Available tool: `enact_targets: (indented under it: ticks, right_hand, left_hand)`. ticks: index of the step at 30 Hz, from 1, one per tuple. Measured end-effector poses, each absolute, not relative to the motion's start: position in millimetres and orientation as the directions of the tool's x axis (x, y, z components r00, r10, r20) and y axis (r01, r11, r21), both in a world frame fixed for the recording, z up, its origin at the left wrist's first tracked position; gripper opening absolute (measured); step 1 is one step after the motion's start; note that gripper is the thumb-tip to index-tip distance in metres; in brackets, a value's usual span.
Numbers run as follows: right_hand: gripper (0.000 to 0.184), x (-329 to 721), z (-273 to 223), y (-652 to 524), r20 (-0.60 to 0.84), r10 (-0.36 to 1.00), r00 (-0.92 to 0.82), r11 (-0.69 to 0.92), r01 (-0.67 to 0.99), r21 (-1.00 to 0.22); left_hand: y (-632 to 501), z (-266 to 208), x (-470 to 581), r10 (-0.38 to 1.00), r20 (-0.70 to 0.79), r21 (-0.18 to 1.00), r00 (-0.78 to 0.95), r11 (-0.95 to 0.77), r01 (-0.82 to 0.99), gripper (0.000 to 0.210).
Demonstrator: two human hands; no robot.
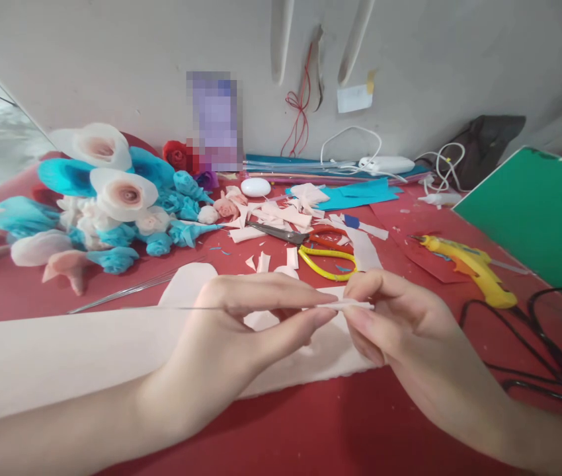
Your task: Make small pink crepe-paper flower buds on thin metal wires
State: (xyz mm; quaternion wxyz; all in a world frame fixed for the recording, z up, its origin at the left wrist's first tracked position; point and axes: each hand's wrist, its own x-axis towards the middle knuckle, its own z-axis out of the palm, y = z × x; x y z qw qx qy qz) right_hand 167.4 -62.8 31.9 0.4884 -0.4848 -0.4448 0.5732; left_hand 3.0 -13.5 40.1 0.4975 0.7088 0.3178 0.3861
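Wire (162,308) runs level across the middle of the view, in the left hand (234,340), toward a pale paper strip (345,305) at the fingertips of both hands. Behind everything stands a grey wall (112,46), and below it spreads a red table (301,430). Along the near part of the table, under the hands, lies a long sheet of pale paper (63,357). A green board (533,218) leans at the right side. At the left, a heap of flowers (125,192) in blue, white and pink takes up the far corner, with red and purple ones beside it.

The left hand's thumb and forefinger are pinched together where the wire meets the strip. The right hand (410,324) is nearly closed, with thumb and finger gripping the strip's other end; the two sets of fingertips are close together.

Near the wall sits a dark bag (494,149). Sheets of blue paper (360,194) lie farther left. A yellow glue gun (482,271) rests beyond the right hand, near the board. Scissors (328,254) with red and yellow handles lie just past the hands. A white oval thing (256,188) sits behind them, and small pale paper scraps (285,215) are scattered around the blades.
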Motion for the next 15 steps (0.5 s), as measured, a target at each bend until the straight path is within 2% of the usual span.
enact_targets:
  ticks: [7, 15]
  right_hand:
    - [0.006, 166.1, 35.0, -61.8, -0.122, 0.993, 0.002, -0.122, 0.014, -0.992]
    - [0.004, 166.7, 36.7, -62.1, -0.11, 0.994, 0.029, -0.112, 0.087, -0.99]
  left_hand:
    - [-13.5, 38.0, 4.1, 0.843, 0.09, 0.992, 0.531, -0.125, 0.031, 0.014]
    - [-13.7, 33.1, 3.6, 0.854, 0.035, 0.997, 0.519, -0.067, 0.042, 0.01]
